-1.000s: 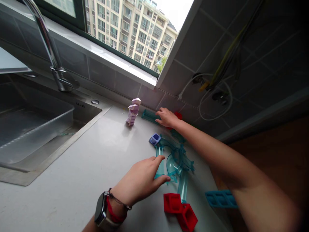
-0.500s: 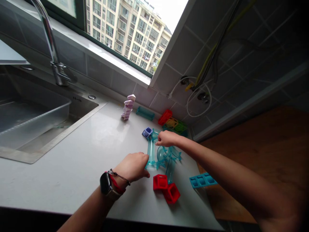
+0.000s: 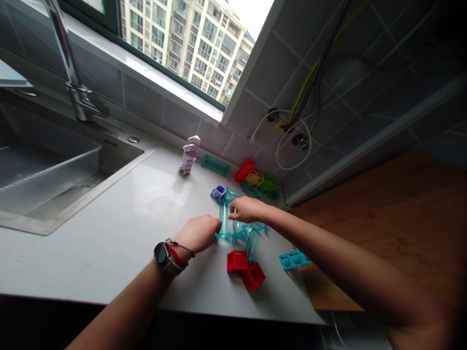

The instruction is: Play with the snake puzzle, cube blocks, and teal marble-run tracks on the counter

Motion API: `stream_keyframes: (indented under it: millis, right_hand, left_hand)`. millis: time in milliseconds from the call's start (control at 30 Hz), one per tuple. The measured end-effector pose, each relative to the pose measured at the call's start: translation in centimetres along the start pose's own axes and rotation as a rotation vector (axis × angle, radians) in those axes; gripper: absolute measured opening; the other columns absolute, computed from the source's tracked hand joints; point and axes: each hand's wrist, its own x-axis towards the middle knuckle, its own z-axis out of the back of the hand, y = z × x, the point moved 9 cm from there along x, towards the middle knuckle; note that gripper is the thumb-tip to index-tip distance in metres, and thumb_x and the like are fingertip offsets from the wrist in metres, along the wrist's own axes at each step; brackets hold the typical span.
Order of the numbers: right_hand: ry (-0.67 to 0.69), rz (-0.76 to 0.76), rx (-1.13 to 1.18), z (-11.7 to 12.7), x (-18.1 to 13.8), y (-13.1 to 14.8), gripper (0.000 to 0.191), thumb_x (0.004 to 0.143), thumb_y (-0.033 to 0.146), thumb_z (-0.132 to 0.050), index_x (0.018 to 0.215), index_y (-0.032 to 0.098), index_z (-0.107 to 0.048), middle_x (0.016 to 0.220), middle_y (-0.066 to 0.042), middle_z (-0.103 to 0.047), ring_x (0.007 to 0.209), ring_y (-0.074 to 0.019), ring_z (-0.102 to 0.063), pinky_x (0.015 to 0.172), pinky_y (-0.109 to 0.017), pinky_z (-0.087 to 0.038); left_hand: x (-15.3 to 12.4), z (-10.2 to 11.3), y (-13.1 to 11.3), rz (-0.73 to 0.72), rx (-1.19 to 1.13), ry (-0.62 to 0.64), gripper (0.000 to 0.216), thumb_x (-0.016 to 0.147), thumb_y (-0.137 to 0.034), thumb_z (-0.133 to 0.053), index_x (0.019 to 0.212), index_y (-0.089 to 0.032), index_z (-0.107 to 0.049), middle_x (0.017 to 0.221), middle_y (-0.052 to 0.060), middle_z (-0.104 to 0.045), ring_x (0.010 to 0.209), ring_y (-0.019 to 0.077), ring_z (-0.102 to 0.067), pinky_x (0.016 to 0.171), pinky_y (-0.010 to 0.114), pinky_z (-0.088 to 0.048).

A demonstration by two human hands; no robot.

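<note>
A cluster of clear teal track pieces [image 3: 251, 240] lies on the white counter [image 3: 120, 228]. My left hand [image 3: 199, 232], with a watch and red band on the wrist, is closed on the near end of a straight teal track [image 3: 223, 218]. My right hand [image 3: 246, 209] pinches the same straight track higher up. A small blue block [image 3: 218, 192] sits at the track's far end. Two red open cubes [image 3: 245, 268] lie just in front of the tracks.
A tilted stack of lilac blocks [image 3: 188, 155] stands near the wall, with a teal tray piece [image 3: 215, 165] and red, yellow and green frames [image 3: 255, 179] behind. A light blue grid piece [image 3: 294, 259] lies at the counter's right edge. The sink [image 3: 51, 170] and tap [image 3: 71, 73] are left.
My right hand pulled back from the far wall to the teal tracks and pinched one. My left hand closed from flat onto the track's near end. The view drew back.
</note>
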Motion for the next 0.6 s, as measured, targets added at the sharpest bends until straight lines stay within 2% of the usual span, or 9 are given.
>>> stream_keyframes:
  millis: [133,233,400,600]
  right_hand:
    - [-0.159,-0.047,0.028,1.8,-1.2,-2.7,0.022,0.095,0.041,-0.060,0.100,0.024,-0.074,0.106,-0.008,-0.077,0.096,-0.0258,-0.070,0.069,-0.028,-0.044]
    - [-0.228,-0.075,0.080,2.2,-2.4,-4.7,0.020,0.094,0.038,-0.061,0.097,0.022,-0.074,0.100,-0.008,-0.077,0.091,-0.0239,-0.070,0.069,-0.028,-0.043]
    - [-0.262,-0.084,0.238,1.1,-4.6,-7.4,0.024,0.093,0.038,-0.062,0.084,0.019,-0.074,0.083,-0.005,-0.077,0.077,-0.0189,-0.069,0.064,-0.025,-0.044]
    - [-0.366,-0.113,0.404,-0.8,-8.0,-10.4,0.027,0.091,0.039,-0.062,0.078,0.019,-0.074,0.069,-0.003,-0.074,0.067,-0.0187,-0.068,0.061,-0.026,-0.046]
  left_hand:
    - [-0.1,-0.1,0.2,-0.010,0.003,-0.013,0.022,0.084,-0.023,-0.068,0.105,-0.021,-0.073,0.101,0.013,-0.076,0.092,0.0314,-0.074,0.076,0.037,-0.054]
    - [0.1,-0.2,0.1,-0.017,0.004,-0.018,0.023,0.084,-0.031,-0.071,0.104,-0.021,-0.073,0.099,0.013,-0.076,0.091,0.0313,-0.073,0.075,0.036,-0.054]
    - [0.6,-0.6,0.1,-0.030,-0.003,-0.044,0.028,0.083,-0.037,-0.073,0.106,-0.022,-0.072,0.102,0.012,-0.076,0.092,0.0295,-0.073,0.074,0.034,-0.053]
    - [1.1,-1.2,0.0,-0.058,-0.005,-0.083,0.016,0.080,-0.022,-0.074,0.096,-0.022,-0.073,0.100,0.008,-0.074,0.089,0.0266,-0.071,0.071,0.031,-0.051]
